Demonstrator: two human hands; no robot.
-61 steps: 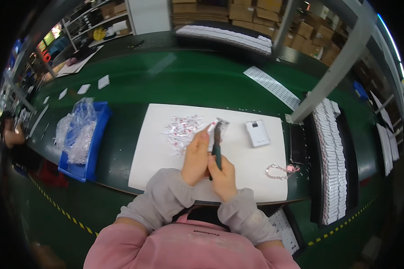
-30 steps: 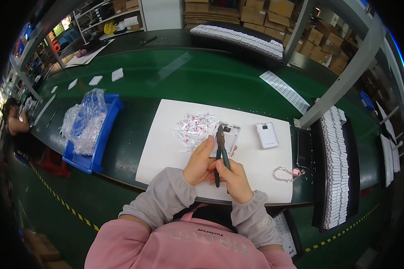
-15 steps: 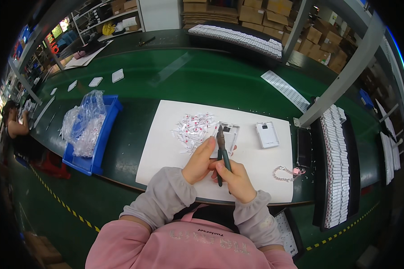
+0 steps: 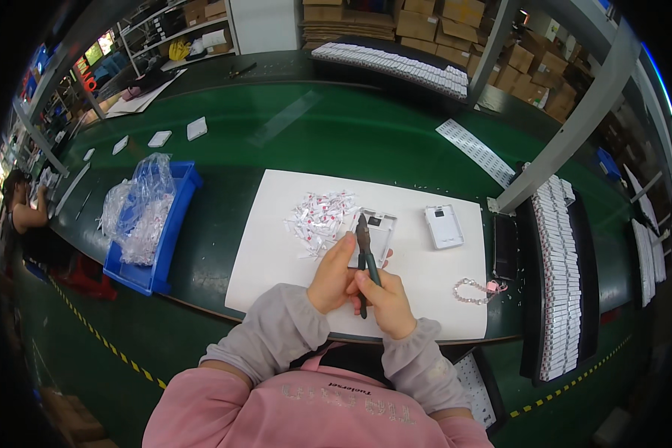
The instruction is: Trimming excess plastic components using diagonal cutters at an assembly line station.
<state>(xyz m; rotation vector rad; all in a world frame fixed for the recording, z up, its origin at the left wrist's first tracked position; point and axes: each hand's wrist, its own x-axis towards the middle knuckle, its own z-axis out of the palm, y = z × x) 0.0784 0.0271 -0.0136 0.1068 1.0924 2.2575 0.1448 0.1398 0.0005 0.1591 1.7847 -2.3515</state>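
My right hand (image 4: 390, 305) is closed round the dark green handles of a pair of pliers (image 4: 369, 257). Their jaws point away from me, over the left side of an open white plastic case (image 4: 381, 233) that has a small black part near its top. My left hand (image 4: 331, 276) grips the lower part of this case, thumb on its left side; fingertips show at its lower right edge. Just left of the case lies a pile of small white strips with red marks (image 4: 321, 216). A second white case (image 4: 444, 226) rests to the right on the white sheet (image 4: 276, 257).
A blue bin (image 4: 179, 216) with bagged small parts stands left. On the right are a beaded bracelet (image 4: 467, 291), a black case (image 4: 505, 246) and a tray of stacked white pieces (image 4: 560, 284). A grey post (image 4: 567, 123) rises nearby. Another person (image 4: 26, 209) sits far left.
The pliers and my right hand have shifted slightly left, and the jaws now sit a little lower over the case. My left hand has barely moved.
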